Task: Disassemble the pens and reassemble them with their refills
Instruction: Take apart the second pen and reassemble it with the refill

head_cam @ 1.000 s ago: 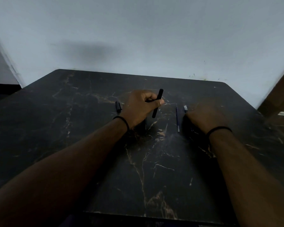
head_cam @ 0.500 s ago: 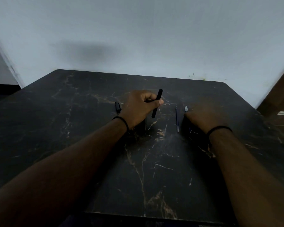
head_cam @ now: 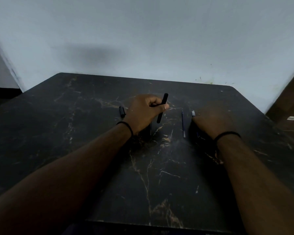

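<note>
The left hand [head_cam: 143, 112] pinches a slim black plastic pen barrel [head_cam: 162, 108], tilted toward one o'clock above the dark marble-patterned table [head_cam: 85, 150]. At its three o'clock lies a thin blue refill [head_cam: 183, 123]. Beyond it the right hand [head_cam: 212, 121] rests knuckles-up on the table; its grip cannot be told. A black pen cap [head_cam: 121, 112] lies at the left hand's nine o'clock. No writing is legible.

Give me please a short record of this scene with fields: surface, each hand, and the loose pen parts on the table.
surface: dark marble-pattern table against a pale wall
left hand: pinches a black pen barrel, tilted, lifted off the table
right hand: knuckles up, resting on the table; grip not visible
refill: thin blue, lies between the two hands
cap: black, lies beside the left hand
small light piece: at the right hand's far edge, too small to identify
</note>
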### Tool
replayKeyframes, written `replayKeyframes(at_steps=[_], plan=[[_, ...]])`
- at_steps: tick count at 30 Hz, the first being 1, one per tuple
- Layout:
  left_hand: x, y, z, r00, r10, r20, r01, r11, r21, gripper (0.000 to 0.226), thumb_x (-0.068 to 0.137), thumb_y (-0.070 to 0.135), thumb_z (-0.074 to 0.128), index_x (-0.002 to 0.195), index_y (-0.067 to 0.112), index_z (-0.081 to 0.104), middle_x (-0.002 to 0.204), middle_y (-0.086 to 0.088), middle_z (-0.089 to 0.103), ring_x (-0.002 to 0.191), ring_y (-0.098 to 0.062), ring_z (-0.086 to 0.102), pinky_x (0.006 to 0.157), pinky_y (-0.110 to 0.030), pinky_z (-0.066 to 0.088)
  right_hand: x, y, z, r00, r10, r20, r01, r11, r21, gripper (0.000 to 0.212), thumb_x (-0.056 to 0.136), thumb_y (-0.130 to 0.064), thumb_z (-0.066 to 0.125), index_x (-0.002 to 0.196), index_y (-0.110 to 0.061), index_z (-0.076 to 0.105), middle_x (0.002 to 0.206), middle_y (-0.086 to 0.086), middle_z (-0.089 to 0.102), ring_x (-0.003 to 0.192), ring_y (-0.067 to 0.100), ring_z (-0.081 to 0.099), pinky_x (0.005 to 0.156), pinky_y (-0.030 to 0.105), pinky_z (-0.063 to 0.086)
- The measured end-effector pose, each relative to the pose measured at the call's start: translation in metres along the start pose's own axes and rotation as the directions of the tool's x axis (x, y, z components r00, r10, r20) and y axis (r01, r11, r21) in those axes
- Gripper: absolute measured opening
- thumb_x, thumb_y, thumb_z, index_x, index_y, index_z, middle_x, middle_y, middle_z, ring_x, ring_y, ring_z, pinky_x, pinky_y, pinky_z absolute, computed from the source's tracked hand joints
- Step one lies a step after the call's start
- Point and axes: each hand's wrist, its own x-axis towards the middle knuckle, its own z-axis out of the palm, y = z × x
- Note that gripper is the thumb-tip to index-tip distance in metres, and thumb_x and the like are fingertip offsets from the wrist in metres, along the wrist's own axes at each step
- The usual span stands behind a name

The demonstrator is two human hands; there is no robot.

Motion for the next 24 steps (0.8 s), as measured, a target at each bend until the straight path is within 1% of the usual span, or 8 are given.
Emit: replayKeyframes(at_steps=[2, 4, 7, 9, 12, 17, 19, 24], plan=[[0.0, 0.001, 0.001, 1.0, -0.016, 0.011, 0.016, 1.0, -0.004, 0.008, 0.085, 0.025, 0.075, 0.086, 0.017, 0.076, 0.084, -0.006, 0.076, 0.081, -0.026, 0.072, 0.08, -0.041, 0.06, -0.001, 0.0, 0.0, 1.0, 0.004, -0.003, -0.004, 1.0, 0.021, 0.033, 0.095, -0.033, 0.056, 0.115, -0.01, 0.068, 0.123, 0.016, 0.065, 0.11, 0.036, 0.06, 0.091, 0.037, 0.045], [0.0, 0.001, 0.001, 1.0, -0.022, 0.007, 0.022, 1.0, -0.011, 0.011, 0.085, 0.024, 0.074, 0.087, 0.013, 0.076, 0.084, -0.008, 0.076, 0.082, -0.028, 0.072, 0.08, -0.042, 0.059, -0.002, -0.002, -0.001, 0.998, -0.015, -0.061, 0.017, 1.0, 0.025, 0.024, 0.094, -0.032, 0.057, 0.101, -0.013, 0.071, 0.115, 0.014, 0.067, 0.102, 0.036, 0.061, 0.081, 0.033, 0.042], [0.0, 0.001, 0.0, 1.0, -0.02, -0.007, 0.02, 1.0, -0.007, 0.01, 0.084, 0.025, 0.075, 0.086, 0.015, 0.076, 0.082, -0.005, 0.075, 0.079, -0.022, 0.072, 0.077, -0.035, 0.06, -0.001, -0.007, -0.001, 0.987, -0.019, -0.163, 0.025, 0.999, 0.037, 0.032, 0.088, -0.029, 0.06, 0.061, -0.013, 0.052, 0.071, 0.006, 0.057, 0.069, 0.029, 0.05, 0.06, 0.027, 0.031], [0.0, 0.001, 0.001, 1.0, -0.021, -0.009, 0.021, 1.0, -0.005, 0.013, 0.084, 0.026, 0.075, 0.086, 0.013, 0.076, 0.08, -0.004, 0.075, 0.076, -0.02, 0.071, 0.074, -0.031, 0.059, -0.002, -0.013, 0.002, 0.989, -0.04, -0.14, 0.039, 0.999, -0.011, 0.035, 0.088, -0.035, 0.059, 0.063, -0.013, 0.05, 0.067, 0.004, 0.049, 0.068, 0.031, 0.052, 0.062, 0.028, 0.035], [0.0, 0.0, 0.001, 1.0, -0.012, -0.007, 0.012, 1.0, 0.015, 0.014, 0.084, 0.027, 0.075, 0.084, 0.013, 0.076, 0.078, -0.005, 0.074, 0.072, -0.019, 0.07, 0.073, -0.034, 0.059, -0.006, -0.022, 0.009, 0.993, -0.09, -0.074, 0.084, 0.993, -0.081, 0.031, 0.09, -0.042, 0.06, 0.075, -0.015, 0.062, 0.08, 0.01, 0.06, 0.08, 0.032, 0.063, 0.071, 0.034, 0.049], [0.0, 0.0, 0.002, 1.0, -0.01, -0.013, 0.01, 1.0, 0.01, 0.01, 0.083, 0.026, 0.076, 0.085, 0.016, 0.076, 0.081, -0.007, 0.075, 0.078, -0.03, 0.071, 0.076, -0.049, 0.059, -0.011, -0.026, 0.015, 0.981, -0.164, -0.103, 0.144, 0.973, -0.179, 0.023, 0.089, -0.031, 0.061, 0.093, -0.01, 0.069, 0.099, 0.011, 0.067, 0.09, 0.03, 0.065, 0.069, 0.032, 0.046], [0.0, 0.0, 0.003, 1.0, 0.005, -0.02, -0.005, 1.0, 0.012, 0.011, 0.084, 0.025, 0.076, 0.083, 0.014, 0.076, 0.079, -0.012, 0.074, 0.077, -0.036, 0.069, 0.074, -0.052, 0.058, -0.014, -0.031, 0.016, 0.981, -0.176, -0.084, 0.157, 0.968, -0.196, 0.026, 0.093, -0.034, 0.059, 0.097, -0.01, 0.069, 0.103, 0.012, 0.067, 0.093, 0.032, 0.065, 0.074, 0.035, 0.052], [0.0, -0.001, 0.004, 0.999, 0.016, -0.034, -0.014, 0.999, 0.041, 0.013, 0.084, 0.026, 0.076, 0.082, 0.013, 0.076, 0.077, -0.012, 0.073, 0.074, -0.035, 0.068, 0.069, -0.047, 0.056, -0.019, -0.044, 0.016, 0.982, -0.19, 0.011, 0.188, 0.962, -0.2, 0.027, 0.089, -0.042, 0.061, 0.085, -0.016, 0.063, 0.091, 0.007, 0.065, 0.084, 0.027, 0.064, 0.075, 0.037, 0.054]])
